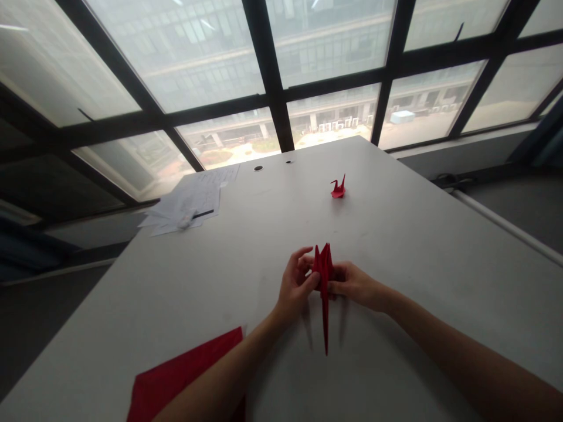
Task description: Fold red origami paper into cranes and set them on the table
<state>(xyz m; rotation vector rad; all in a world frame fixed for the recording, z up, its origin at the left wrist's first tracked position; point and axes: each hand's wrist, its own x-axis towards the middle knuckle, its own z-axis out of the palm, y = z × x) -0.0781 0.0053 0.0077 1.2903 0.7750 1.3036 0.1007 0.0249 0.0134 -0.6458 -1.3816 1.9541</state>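
Note:
A half-folded red paper model [324,281], long and narrow with pointed flaps at its far end, stands above the white table [396,246]. My left hand [295,287] pinches its left side with thumb and fingers. My right hand [354,285] pinches its right side. A finished small red paper crane [338,188] stands further back on the table, out of reach of both hands.
A flat red paper sheet [176,375] lies at the near left under my left forearm. White printed sheets [189,202] with a pen and a small white object lie at the far left edge. Two round holes [258,168] sit near the table's back edge, by large windows.

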